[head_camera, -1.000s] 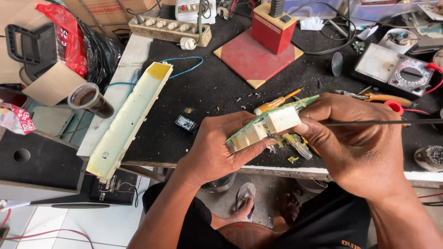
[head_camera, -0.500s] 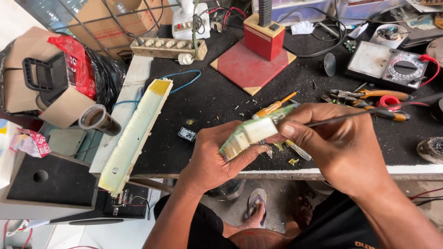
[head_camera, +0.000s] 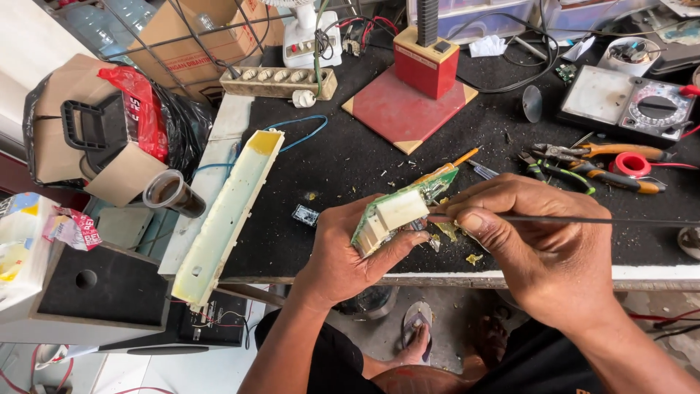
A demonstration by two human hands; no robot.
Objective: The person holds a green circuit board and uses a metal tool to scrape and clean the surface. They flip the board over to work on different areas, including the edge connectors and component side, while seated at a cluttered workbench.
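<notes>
Head view looks down on a black workbench (head_camera: 350,160), which now sits lower and closer in the picture than half a second ago, so that more of its far edge and the clutter there shows; a long cream-yellow housing (head_camera: 227,213) lies along the bench's left edge as it did before, its far end pointing at a beige power strip (head_camera: 277,82); a red block on a red square base (head_camera: 417,95) stands at mid-bench, and an analog meter (head_camera: 634,106) lies to the far right, with orange-handled pliers (head_camera: 605,152) just in front of it; the right hand (head_camera: 536,248) is closed in a narrow pinch on a thin dark rod (head_camera: 583,220) that runs off to the right, its tip meeting the board, much as in the earlier frame; the left hand (head_camera: 350,255) is wrapped around the near end of a green circuit board (head_camera: 401,208), held tilted above the bench's front edge between both hands, with a cream block on it; the board has kept its slant; a small dark chip (head_camera: 305,215) lies on the bench just left of the left hand.
</notes>
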